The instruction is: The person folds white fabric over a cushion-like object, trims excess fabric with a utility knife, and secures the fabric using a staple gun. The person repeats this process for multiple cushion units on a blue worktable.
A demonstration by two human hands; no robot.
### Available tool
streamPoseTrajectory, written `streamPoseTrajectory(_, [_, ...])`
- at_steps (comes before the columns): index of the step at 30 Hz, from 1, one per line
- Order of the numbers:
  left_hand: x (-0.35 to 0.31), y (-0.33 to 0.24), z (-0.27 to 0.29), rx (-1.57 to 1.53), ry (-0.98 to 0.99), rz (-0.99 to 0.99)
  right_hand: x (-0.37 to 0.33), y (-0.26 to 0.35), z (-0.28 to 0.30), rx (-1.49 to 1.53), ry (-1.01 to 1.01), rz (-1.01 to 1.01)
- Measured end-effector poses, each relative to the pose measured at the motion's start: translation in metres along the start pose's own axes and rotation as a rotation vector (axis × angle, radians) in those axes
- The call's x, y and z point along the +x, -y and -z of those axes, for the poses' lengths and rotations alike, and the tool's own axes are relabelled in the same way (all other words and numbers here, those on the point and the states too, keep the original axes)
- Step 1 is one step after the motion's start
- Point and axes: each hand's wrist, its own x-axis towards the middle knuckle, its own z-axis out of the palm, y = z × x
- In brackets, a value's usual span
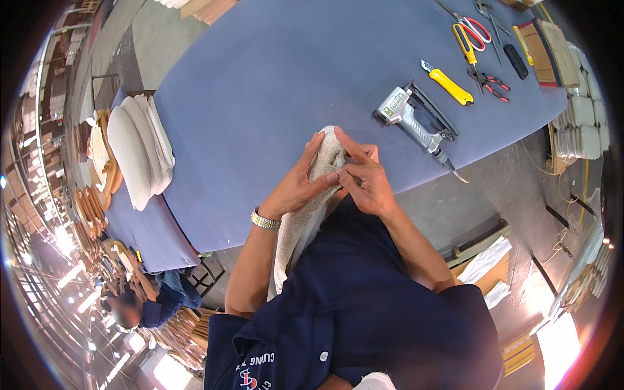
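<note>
A long padded panel covered in beige fabric [300,224] stands on edge against my body, its rounded end up over the table's near edge. My left hand [302,182] wraps round its left side near the top, with the thumb across the fabric. On the other side my right hand [364,179] is closed, thumb and fingers pinching the fabric edge near the thumb of the left. A silver pneumatic staple gun [413,120] lies on the table to the right of my hands, its hose fitting toward the near edge.
On the blue-grey table [260,97] lie a yellow utility knife [450,86], scissors [478,36], red-handled pliers [491,84] and a cardboard box [549,52]. Beige padded panels [140,149] are stacked at the left. Another person [153,305] works at the lower left.
</note>
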Motion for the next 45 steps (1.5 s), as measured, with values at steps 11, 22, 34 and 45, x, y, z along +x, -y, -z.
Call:
streamPoseTrajectory(11, [-0.012, -0.017, -0.017, 0.393, -0.104, -0.162, -0.004, -0.009, 0.008, -0.029, 0.086, 0.015])
streamPoseTrajectory(22, [-0.023, -0.038, -0.047, 0.665, -0.312, -0.028, 0.011, -0.013, 0.067, -0.009, -0.015, -0.19])
streamPoseTrajectory(34, [-0.02, -0.034, -0.054, 0.708, -0.443, -0.054, 0.039, -0.095, 0.112, -0.836, -0.108, -0.358])
streamPoseTrajectory(45, [-0.018, -0.031, -0.062, 0.813, -0.454, -0.038, -0.005, 0.048, 0.088, -0.03, 0.172, -0.062])
